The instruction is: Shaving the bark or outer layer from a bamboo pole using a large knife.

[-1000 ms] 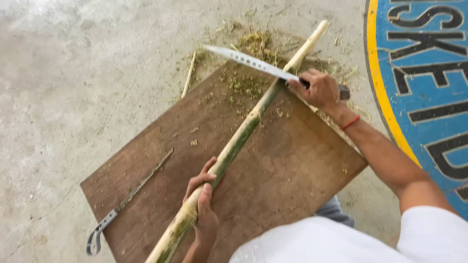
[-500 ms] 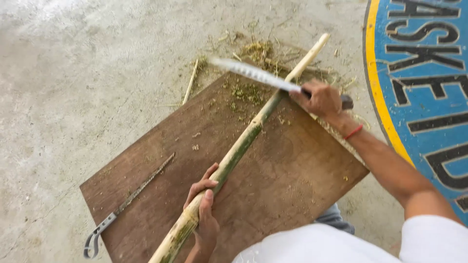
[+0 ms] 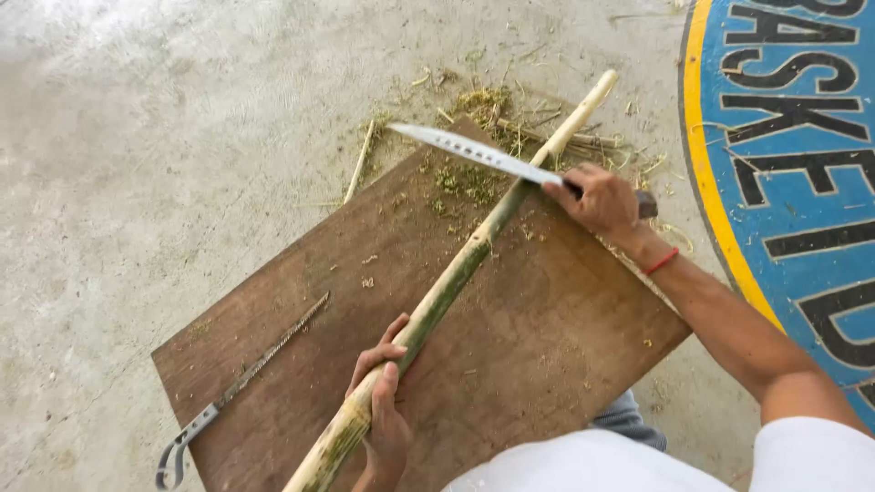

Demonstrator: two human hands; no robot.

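Left hand is wrapped around the near end of a bamboo pole lying diagonally across a brown wooden board, right hand gripping a long knife at the pole's far part. Board sits on rough concrete floor, shavings scattered at the far edge, small saw on the left.

Outdoor sports court used as work area, bare concrete floor, painted blue and yellow court marking at right, plant shavings at top centre
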